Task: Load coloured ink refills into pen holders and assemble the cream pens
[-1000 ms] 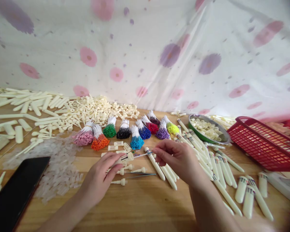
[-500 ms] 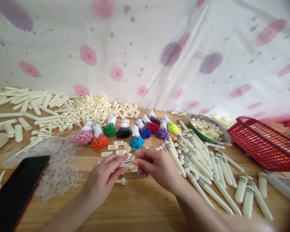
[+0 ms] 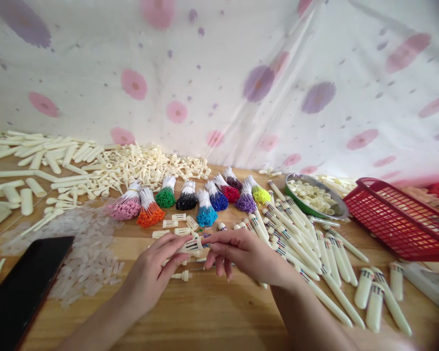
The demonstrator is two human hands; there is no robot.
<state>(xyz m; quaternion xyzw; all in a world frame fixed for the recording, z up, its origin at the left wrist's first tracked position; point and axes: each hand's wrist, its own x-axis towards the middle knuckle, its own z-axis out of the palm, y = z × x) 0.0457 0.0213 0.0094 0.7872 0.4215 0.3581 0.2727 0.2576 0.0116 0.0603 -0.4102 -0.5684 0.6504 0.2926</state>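
Above the middle of the wooden table (image 3: pixel 219 317), we hold a slotted cream piece (image 3: pixel 193 245) sideways in our left hand (image 3: pixel 149 268), thumb and fingers closed around it. Dark and coloured lines show in its slots. At its right end we have the thumb and forefinger of our right hand (image 3: pixel 247 256) drawn close together, the other fingers loosely curled; a speck of blue shows there, but we cannot tell whether we grip it.

Just beyond our hands lie more slotted pieces (image 3: pixel 170 224), and below the held one we see a narrow-tipped part (image 3: pixel 183 276). Farther back stand bundles of thin white sticks (image 3: pixel 206 207) with pink, orange, green, black, blue, red, purple and yellow ends, among others.

To our left we have a pile of clear short tubes (image 3: pixel 91 268) with a black phone (image 3: pixel 25 292) beside it, and behind them a heap of cream parts (image 3: pixel 139 165). To our right, cream pens (image 3: pixel 300 234) lie in a spread, near a green-sided bowl (image 3: pixel 298 204) of small cream parts and a red basket (image 3: pixel 402 219). A flowered sheet (image 3: pixel 205 63) hangs behind everything.
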